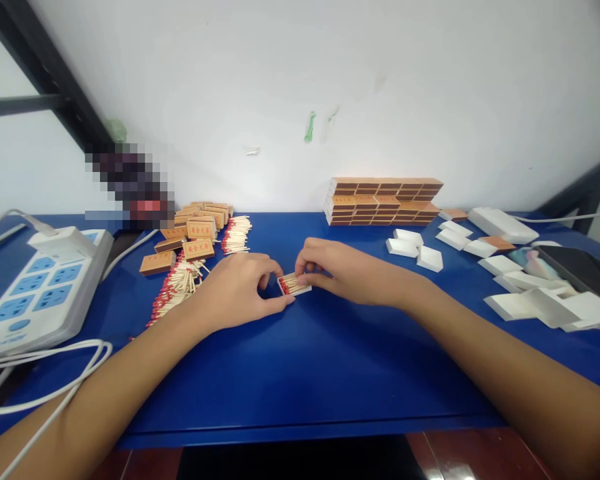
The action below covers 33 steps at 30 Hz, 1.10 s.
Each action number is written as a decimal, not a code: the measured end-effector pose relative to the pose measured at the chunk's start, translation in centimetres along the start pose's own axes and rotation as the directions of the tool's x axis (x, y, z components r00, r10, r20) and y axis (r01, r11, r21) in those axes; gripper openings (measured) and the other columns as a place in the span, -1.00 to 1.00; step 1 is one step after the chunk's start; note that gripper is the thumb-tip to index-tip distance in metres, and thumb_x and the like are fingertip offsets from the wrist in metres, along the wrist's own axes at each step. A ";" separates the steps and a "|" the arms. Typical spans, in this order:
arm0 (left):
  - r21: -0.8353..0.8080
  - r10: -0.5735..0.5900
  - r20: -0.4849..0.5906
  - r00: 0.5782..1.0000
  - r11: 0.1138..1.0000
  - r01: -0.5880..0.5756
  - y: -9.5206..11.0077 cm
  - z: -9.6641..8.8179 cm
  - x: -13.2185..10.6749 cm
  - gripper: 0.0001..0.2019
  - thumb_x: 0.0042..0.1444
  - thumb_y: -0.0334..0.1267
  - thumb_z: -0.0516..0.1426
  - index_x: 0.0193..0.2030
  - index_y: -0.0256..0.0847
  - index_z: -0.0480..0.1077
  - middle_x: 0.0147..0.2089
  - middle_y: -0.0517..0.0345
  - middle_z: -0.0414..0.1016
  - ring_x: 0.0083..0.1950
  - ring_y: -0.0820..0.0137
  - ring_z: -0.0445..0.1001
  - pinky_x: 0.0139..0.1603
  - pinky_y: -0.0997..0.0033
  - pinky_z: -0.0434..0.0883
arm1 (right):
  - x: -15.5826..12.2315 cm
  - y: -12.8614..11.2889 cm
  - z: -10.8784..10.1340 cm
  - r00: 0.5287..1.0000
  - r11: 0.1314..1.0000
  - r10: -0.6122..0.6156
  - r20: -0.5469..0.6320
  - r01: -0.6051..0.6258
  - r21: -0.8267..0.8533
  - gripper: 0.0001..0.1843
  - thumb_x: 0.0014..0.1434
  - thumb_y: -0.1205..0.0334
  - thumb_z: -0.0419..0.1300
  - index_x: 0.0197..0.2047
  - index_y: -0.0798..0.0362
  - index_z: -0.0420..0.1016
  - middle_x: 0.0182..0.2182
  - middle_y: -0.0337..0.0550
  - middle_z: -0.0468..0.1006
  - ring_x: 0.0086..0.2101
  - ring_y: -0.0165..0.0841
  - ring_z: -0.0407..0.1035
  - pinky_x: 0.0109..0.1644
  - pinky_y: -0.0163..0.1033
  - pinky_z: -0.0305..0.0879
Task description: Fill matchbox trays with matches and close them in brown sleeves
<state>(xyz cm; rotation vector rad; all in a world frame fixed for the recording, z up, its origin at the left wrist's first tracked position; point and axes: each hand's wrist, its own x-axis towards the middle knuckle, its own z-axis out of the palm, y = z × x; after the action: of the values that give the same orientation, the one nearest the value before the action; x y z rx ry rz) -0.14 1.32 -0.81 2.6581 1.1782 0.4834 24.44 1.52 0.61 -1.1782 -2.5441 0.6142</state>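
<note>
Our left grip (275, 287) curls around the left end of a small white matchbox tray (309, 290), grasping it between thumb and forefinger. The tray sits on the desk (330, 373), partly filled with matches (293, 283) whose red heads point left. Our right grip (304, 275) bends its fingers over the tray's right end; we cannot tell whether it pinches the matches or the tray wall.

Across the blue desk, far to the left of the tray, we see a white power strip (73, 320) with blue sockets, an adapter (63, 243) plugged in and white cables (45, 401) looping nearer us. Closer on the tray's left lie a loose heap of matches (173, 297), a cluster of orange printed matchboxes (199, 251) and, beyond our left grip, a tidier bunch of matches (237, 233). Behind the tray and to its right stands a stack of matchboxes (383, 202). Right of the tray rest three empty white trays (430, 258), then farther right more white pieces (510, 303), a white block (503, 225) with a cable, and a dark phone (575, 263).

In the room, a black metal frame (55, 77) slants up left of the tray, beside a pixelated patch. Behind the tray rises a white wall (405, 87) with green marks (310, 127); on the near side, below desk level, we see reddish floor tiles (480, 447).
</note>
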 end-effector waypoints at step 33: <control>-0.204 0.182 0.080 0.980 0.965 -0.162 2.1 0.8 -1.0 -0.71 0.14 0.00 0.34 -0.20 -0.20 0.59 -0.38 0.28 0.46 -0.41 0.47 0.34 -0.36 0.37 0.21 | 11.4 0.2 4.0 0.982 0.996 -0.060 -0.177 0.048 -0.070 -0.84 0.26 0.22 0.40 -0.15 0.11 0.59 -0.21 -0.12 0.56 -0.24 -0.34 0.36 -0.16 -0.24 0.19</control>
<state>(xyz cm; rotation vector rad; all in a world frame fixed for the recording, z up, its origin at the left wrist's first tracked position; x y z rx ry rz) 0.95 -0.90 -1.15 2.5902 0.8290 0.4646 15.74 9.38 -2.26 -1.1267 -2.4517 0.3955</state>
